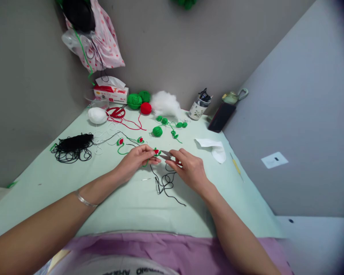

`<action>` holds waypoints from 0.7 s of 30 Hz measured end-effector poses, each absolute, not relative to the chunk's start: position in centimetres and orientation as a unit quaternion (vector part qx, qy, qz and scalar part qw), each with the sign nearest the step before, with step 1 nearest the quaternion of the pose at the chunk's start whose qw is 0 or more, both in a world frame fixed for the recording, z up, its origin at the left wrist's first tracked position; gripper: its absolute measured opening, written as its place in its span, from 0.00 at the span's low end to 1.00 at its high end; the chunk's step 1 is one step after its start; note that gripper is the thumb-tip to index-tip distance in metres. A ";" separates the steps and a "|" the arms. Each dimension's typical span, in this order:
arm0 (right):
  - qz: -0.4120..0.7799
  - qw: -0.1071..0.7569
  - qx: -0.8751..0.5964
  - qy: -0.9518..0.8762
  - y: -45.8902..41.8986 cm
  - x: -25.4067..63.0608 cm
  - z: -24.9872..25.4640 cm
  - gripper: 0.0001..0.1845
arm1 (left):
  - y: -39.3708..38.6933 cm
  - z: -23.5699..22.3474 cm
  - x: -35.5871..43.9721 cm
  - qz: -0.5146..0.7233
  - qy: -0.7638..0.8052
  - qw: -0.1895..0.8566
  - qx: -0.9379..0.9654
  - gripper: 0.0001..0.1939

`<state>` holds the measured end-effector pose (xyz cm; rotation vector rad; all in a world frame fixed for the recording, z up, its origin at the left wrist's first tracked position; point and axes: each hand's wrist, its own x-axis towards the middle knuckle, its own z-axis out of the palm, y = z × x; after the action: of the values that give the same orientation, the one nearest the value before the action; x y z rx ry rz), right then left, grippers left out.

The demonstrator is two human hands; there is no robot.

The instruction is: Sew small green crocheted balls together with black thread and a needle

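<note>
Pinched between the fingers of my left hand is a small red and green crochet piece, with a green tail hanging below it. My right hand grips a small pair of scissors, its blades parted and pointing left at the piece. Loose black yarn lies in loops on the table under both hands. A thin needle rests just left of those loops. Two similar red and green pieces, one near and one farther right, lie beyond my left hand.
Behind are a black yarn bundle, a white yarn ball, a tissue box, green yarn balls, a red ball and white stuffing. Rightward stand a pen jar, a phone and a yellow-handled crochet hook.
</note>
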<state>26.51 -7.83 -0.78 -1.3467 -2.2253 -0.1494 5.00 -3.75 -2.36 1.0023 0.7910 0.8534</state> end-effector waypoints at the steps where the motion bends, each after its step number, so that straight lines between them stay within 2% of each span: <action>1: -0.067 0.258 -0.498 -0.825 -7.9 26.4 -0.8 0.13 | -3.8 -2.4 5.0 0.386 0.352 0.723 0.453 0.15; 13: -0.142 0.242 -0.477 -0.833 -7.9 26.3 -0.8 0.13 | -3.8 -3.0 5.1 0.400 0.330 0.740 0.428 0.15; 21: -0.132 0.247 -0.478 -0.832 -8.0 26.1 -0.7 0.12 | -3.8 -2.8 5.3 0.420 0.355 0.692 0.469 0.15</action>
<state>26.07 -7.99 -0.71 -1.3037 -2.2699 -0.3612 5.27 -3.82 -2.78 1.0483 0.7924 0.9377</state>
